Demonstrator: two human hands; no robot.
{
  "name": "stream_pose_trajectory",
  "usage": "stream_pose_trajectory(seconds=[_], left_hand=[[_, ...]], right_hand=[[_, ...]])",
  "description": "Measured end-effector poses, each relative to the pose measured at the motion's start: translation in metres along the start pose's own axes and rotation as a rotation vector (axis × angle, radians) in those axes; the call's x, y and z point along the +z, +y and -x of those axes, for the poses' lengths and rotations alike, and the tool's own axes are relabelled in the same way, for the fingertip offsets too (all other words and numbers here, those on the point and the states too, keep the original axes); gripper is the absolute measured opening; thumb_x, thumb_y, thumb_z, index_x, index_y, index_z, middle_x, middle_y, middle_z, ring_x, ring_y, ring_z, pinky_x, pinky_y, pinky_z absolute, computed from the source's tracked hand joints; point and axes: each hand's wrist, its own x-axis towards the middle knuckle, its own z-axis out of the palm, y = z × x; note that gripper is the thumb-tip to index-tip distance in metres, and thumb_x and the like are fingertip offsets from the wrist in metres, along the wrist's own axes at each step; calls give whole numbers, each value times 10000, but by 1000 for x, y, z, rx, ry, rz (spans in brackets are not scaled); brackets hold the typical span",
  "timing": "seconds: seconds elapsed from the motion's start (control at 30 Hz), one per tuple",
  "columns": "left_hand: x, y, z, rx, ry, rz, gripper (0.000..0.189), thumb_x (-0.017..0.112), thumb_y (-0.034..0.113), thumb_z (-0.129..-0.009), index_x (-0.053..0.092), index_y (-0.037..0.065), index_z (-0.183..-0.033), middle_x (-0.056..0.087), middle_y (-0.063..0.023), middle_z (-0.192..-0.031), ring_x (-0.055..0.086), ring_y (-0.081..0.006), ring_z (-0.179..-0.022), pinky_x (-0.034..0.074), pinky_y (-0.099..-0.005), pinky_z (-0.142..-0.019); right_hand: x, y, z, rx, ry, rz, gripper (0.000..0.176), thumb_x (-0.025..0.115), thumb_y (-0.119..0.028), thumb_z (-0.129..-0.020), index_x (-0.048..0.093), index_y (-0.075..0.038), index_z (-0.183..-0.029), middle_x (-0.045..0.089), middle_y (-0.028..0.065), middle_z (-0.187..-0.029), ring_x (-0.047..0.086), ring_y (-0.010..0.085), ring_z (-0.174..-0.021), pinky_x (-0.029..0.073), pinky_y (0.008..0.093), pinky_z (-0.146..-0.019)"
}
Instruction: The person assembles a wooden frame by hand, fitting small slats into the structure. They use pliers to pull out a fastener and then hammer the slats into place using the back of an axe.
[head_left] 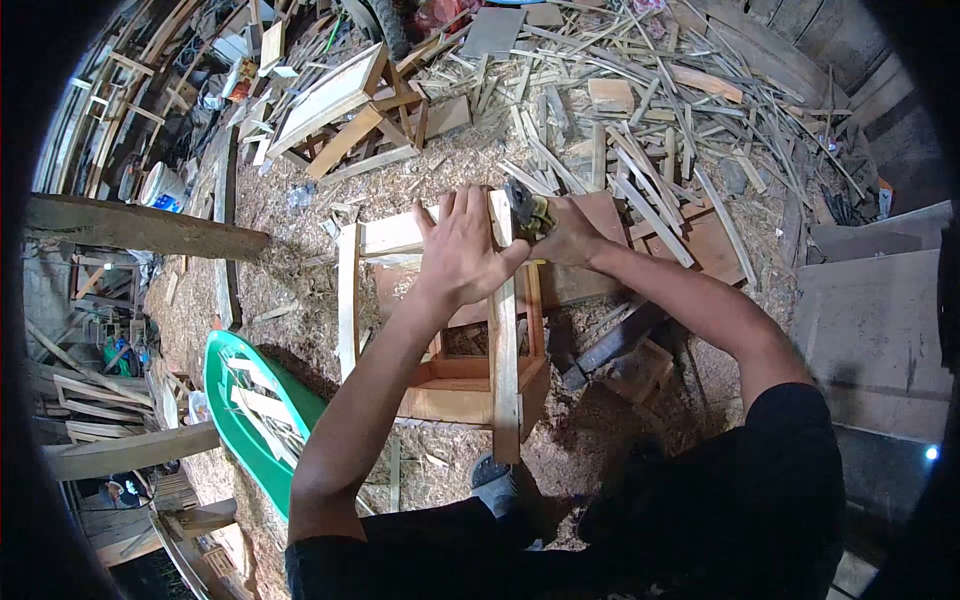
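Note:
A pale wooden frame (505, 350), like a small stool or stand, is upright in front of me, with reddish-brown boards low inside it. My left hand (465, 245) lies on the frame's upper corner, fingers stretched forward over the rail (390, 236) and thumb out to the right. Just right of that corner, my right hand (568, 235) is closed around a black-and-yellow tool (528, 208). The tool's head is against or very close to the frame's corner; its exact kind is hard to make out.
A green basin (240, 440) holding wood offcuts stands at left. Wood strips (640, 150) are heaped at the back right, near another wooden frame (335, 105). A thick beam (145, 224) juts in from the left. Brown boards (590, 270) lie behind the frame, on shavings-covered ground.

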Motion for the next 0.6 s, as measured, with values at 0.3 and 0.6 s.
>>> stream_pose_trajectory(seconds=[0.3,0.6], left_hand=[[-4,-3,-4,-16,-20,55,778,596,514,-732,417,-85,-1195,496,-244,-1242,413,-420,-1264,122,-693,-1092],[3,-7,-5,10,36,56,723,604,513,-747,449,-67,-1150,520,-228,-1226,435,-398,-1253,124,-713,-1074]], right_hand=[[-20,26,19,-283,144,393,420,769,-143,-770,598,-10,-1129,691,156,-926,656,149,-861,517,335,-736],[-35,15,54,-81,253,358,195,694,-209,-830,635,-41,-908,615,19,-787,559,157,-719,476,306,-684]])
